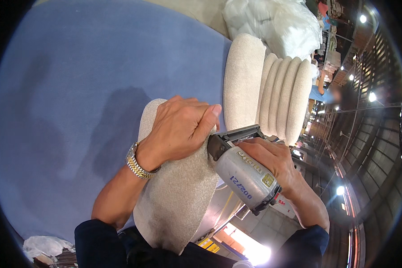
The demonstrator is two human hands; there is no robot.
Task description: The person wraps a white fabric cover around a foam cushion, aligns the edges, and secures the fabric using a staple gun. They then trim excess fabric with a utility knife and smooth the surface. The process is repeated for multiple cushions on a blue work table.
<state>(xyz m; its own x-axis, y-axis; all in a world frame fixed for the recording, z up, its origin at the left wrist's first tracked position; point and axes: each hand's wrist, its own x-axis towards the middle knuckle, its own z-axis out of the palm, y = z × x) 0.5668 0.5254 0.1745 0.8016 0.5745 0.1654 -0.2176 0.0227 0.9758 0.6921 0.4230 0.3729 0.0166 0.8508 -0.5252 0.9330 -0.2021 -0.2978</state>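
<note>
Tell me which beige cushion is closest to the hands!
The cushion under the left hand, with the silver power tool at its right edge. The other cushions are lined up together, farther off.

Blue surface [75,67] passable — cushions [283,96] (right) block.

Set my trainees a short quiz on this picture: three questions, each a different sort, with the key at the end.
1. Which hand grips the tool?
2. True or false: the watch is on the right wrist.
3. Choose one. The left hand lies against:
A) the blue table
B) a beige pad
C) the plastic bag

Key:
1. The right hand.
2. False; it is on the left.
3. B.
</note>
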